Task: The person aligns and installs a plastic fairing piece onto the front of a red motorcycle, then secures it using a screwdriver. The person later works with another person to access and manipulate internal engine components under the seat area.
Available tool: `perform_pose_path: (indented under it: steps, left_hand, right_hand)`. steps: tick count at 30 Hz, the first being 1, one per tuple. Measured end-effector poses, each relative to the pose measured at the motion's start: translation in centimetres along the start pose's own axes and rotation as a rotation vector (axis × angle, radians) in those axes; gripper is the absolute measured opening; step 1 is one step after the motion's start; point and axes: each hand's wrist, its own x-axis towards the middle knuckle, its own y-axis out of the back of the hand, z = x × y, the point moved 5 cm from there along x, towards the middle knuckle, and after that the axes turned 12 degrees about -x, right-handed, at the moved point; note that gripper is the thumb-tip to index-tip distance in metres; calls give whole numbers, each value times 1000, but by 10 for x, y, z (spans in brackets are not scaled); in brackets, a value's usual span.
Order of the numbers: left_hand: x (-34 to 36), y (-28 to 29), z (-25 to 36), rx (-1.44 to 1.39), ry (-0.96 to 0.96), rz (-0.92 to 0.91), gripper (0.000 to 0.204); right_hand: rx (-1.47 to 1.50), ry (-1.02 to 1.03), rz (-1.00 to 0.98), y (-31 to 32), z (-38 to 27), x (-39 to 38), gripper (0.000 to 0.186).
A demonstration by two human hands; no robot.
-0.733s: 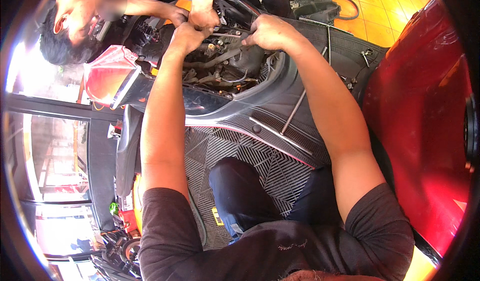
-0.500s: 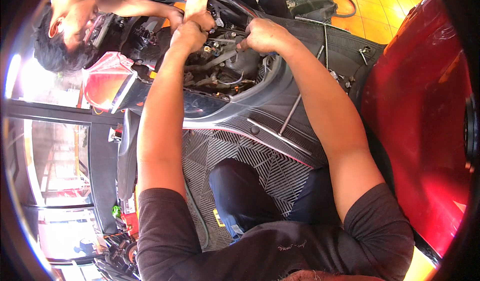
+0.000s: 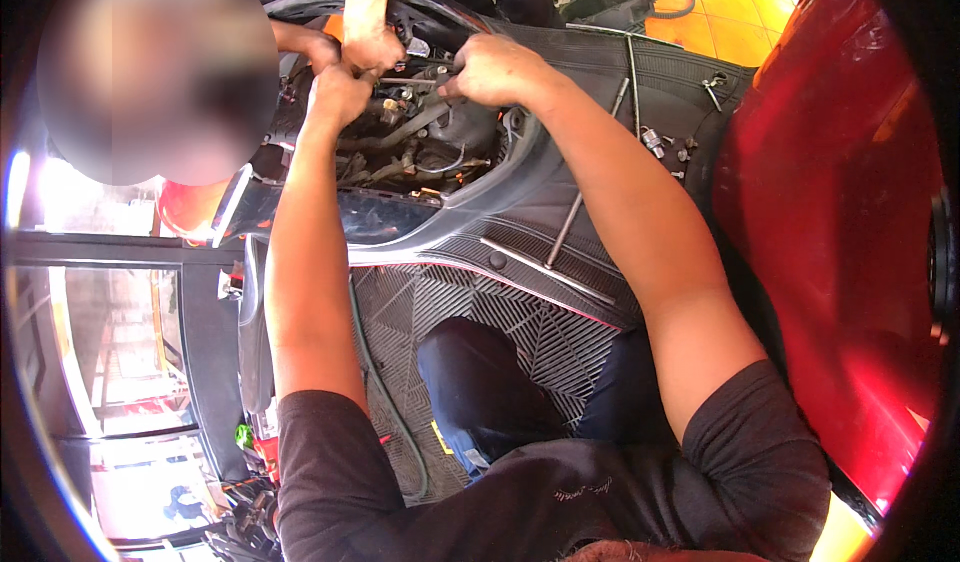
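Observation:
Both my arms reach into the open engine bay [image 3: 400, 162] of a black scooter, over dark hoses, wires and metal parts. My left hand [image 3: 340, 97] is closed at the bay's left side, pressed near a co-worker's fist [image 3: 373, 50]; whatever it grips is hidden. My right hand [image 3: 492, 70] has its fingers curled at the far right edge of the bay, beside a rounded dark part [image 3: 468, 127]; I cannot make out what is in them. A thin rod [image 3: 408, 82] lies between my two hands, and a thick dark hose [image 3: 410, 127] runs below it.
On the ribbed black footboard [image 3: 600, 232] lie a long metal bar [image 3: 580, 202], another thin rod [image 3: 633, 82] and several sockets [image 3: 653, 142]. A red body panel [image 3: 840, 212] stands close on my right. A green hose [image 3: 385, 392] crosses the grated floor mat [image 3: 450, 292].
The view has shifted slightly, so the scooter and hands sit further left. Both my hands stay at the engine bay; the co-worker's hands remain beside my left one.

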Motion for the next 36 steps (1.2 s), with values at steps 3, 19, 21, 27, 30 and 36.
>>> perform_pose_path:
  steps: [3, 19, 21, 27, 30, 36]
  left_hand:
    - [-8, 4, -1, -17, -13, -12, 53]
    - [5, -8, -27, -293, 179, 27, 49]
    - [9, -11, -31, -565, 180, -11, 45]
    - [23, -4, -38, -196, 132, -107, 54]
    - [19, -8, -9, -138, 154, -104, 55]
    - [23, -8, 35, 277, -101, -339, 48]
  right_hand:
    - [37, -21, 19, -3, -8, -4, 45]
    - [78, -6, -22, -6, 8, 1, 47]
    - [84, -12, -67, -10, 8, 4, 47]
    - [24, 32, -11, -12, 1, -1, 46]
    - [-4, 9, -14, -11, 16, 0, 44]
    - [-29, 0, -88, 2, 9, -4, 45]
